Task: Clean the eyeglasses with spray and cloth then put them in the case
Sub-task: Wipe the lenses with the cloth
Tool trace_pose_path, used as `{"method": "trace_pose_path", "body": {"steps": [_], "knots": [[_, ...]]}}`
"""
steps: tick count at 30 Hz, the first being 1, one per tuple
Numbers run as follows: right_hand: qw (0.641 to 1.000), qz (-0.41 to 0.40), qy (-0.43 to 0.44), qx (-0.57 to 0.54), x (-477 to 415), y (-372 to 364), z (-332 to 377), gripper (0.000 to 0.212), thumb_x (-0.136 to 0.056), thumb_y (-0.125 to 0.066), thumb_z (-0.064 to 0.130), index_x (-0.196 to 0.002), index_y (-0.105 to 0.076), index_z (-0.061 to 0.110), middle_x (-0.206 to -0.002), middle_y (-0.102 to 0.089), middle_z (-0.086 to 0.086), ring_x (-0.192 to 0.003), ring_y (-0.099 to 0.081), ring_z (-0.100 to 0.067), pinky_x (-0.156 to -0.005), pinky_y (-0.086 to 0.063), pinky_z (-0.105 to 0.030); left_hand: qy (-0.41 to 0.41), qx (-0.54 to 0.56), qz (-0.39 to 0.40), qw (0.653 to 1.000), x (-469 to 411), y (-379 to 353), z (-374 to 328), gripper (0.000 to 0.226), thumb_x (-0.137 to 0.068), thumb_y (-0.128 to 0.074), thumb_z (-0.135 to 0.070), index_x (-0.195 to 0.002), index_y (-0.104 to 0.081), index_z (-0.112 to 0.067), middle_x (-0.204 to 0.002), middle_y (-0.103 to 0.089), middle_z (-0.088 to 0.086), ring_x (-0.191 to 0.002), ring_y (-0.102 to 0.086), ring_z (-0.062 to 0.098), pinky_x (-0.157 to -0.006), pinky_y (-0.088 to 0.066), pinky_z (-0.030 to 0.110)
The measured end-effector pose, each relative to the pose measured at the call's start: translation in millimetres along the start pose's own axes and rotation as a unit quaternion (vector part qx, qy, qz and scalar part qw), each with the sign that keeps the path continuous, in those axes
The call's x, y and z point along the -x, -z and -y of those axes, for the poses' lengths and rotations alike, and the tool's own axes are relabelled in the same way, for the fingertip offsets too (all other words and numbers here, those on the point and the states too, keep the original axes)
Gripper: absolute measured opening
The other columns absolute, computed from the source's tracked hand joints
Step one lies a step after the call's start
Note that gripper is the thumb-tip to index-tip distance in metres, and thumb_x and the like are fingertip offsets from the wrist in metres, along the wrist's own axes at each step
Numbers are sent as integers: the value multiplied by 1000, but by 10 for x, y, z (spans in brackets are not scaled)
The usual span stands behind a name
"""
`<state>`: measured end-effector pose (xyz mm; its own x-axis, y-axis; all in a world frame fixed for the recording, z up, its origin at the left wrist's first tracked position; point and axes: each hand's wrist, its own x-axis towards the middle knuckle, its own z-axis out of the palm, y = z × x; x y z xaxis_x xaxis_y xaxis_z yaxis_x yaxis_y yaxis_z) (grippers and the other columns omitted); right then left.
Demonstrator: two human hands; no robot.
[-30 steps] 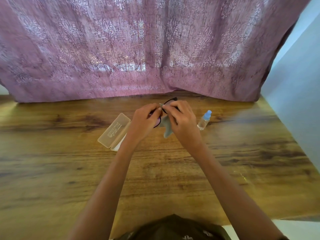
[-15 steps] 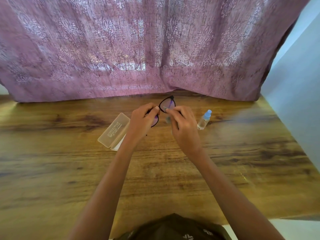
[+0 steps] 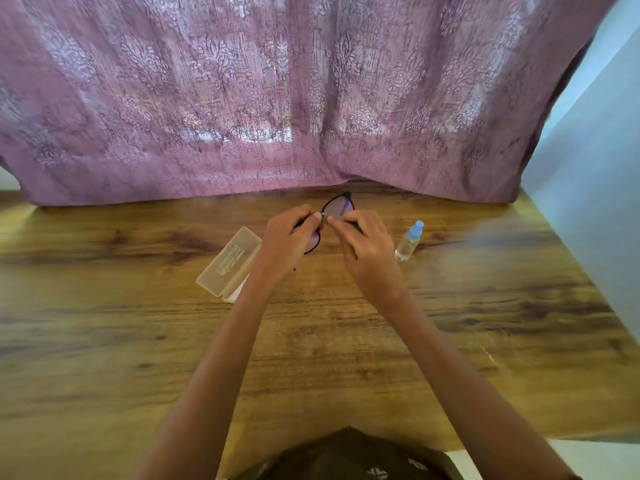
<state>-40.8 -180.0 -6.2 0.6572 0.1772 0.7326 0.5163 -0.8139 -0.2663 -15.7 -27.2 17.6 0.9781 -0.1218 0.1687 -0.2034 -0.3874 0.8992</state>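
Black-framed eyeglasses (image 3: 337, 206) are held above the wooden table (image 3: 346, 323) between both hands. My left hand (image 3: 287, 242) grips the frame's left lens side. My right hand (image 3: 367, 251) pinches a small grey cloth (image 3: 326, 218) against the frame near the bridge; most of the cloth is hidden in that hand. An open translucent case (image 3: 230, 261) lies on the table just left of my left hand. A small clear spray bottle (image 3: 409, 241) with a blue cap stands right of my right hand.
A mauve patterned curtain (image 3: 277, 98) hangs along the table's far edge. A pale blue wall (image 3: 595, 168) closes off the right side. The table's near edge runs close to my body.
The cloth that hung below my right hand is now bunched up in its fingers. The right lens, covered a second ago, now shows above my hands.
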Motion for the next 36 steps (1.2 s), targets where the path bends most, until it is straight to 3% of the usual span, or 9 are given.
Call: {"method": "trace_pose_path", "body": {"steps": [5, 10, 14, 19, 25, 27, 36], "knots": [[1000, -5, -13, 6, -107, 14, -22, 18, -88, -66, -2, -104, -72, -3, -92, -64, -16, -84, -60, -28, -84, -41, -19, -10, -19, 7, 1000, 11, -23, 8, 39, -96, -52, -15, -59, -46, -26, -51, -46, -16, -53, -40, 1, -54, -29, 18], [997, -27, -73, 8, -136, 38, -110, 20, -86, -68, -8, -104, -73, -2, -88, -63, -16, -81, -60, -29, -81, -38, -17, -9, -18, 7, 1000, 13, -24, 16, 28, -96, -52, -18, -70, -56, -9, -57, -48, -10, -56, -42, 3, -57, -30, 20], [999, -21, -47, -10, -30, 13, -49, 18, -86, -68, -7, -102, -73, -2, -91, -65, -15, -84, -61, -27, -83, -40, -17, -3, -11, 8, 1000, 4, -22, 26, 29, -96, -53, -17, -68, -57, -14, -56, -51, -14, -56, -44, 0, -58, -32, 15], [999, 1, -22, -28, -55, -16, -4, 16, -90, -64, -3, -104, -72, -2, -94, -65, -14, -88, -59, -27, -87, -39, -17, -17, -17, 27, 999, 30, -46, 6, 25, -96, -51, -14, -74, -58, -8, -61, -50, -10, -60, -43, 4, -61, -32, 23], [994, -20, -106, -35, -174, 34, -85, 17, -88, -64, -3, -102, -73, -1, -91, -64, -12, -88, -57, -22, -83, -37, -14, -10, -24, 16, 1000, 65, -26, -12, 30, -96, -51, -15, -67, -51, -12, -59, -46, -10, -62, -41, 9, -62, -30, 24], [992, -26, -119, -34, -172, 44, -106, 13, -88, -65, -3, -99, -73, -1, -90, -64, -12, -87, -58, -22, -82, -36, -13, -7, -14, 14, 1000, 73, -22, -17, 30, -96, -52, -14, -68, -51, -6, -61, -46, -2, -63, -42, 13, -62, -30, 26], [997, -4, -51, -53, -156, 18, -28, 11, -89, -64, 0, -96, -73, 0, -88, -64, -10, -85, -58, -21, -83, -38, -15, -17, -30, 18, 999, 72, -36, -19, 24, -97, -51, -15, -75, -60, -14, -66, -55, -13, -68, -49, 7, -65, -34, 19]]}}
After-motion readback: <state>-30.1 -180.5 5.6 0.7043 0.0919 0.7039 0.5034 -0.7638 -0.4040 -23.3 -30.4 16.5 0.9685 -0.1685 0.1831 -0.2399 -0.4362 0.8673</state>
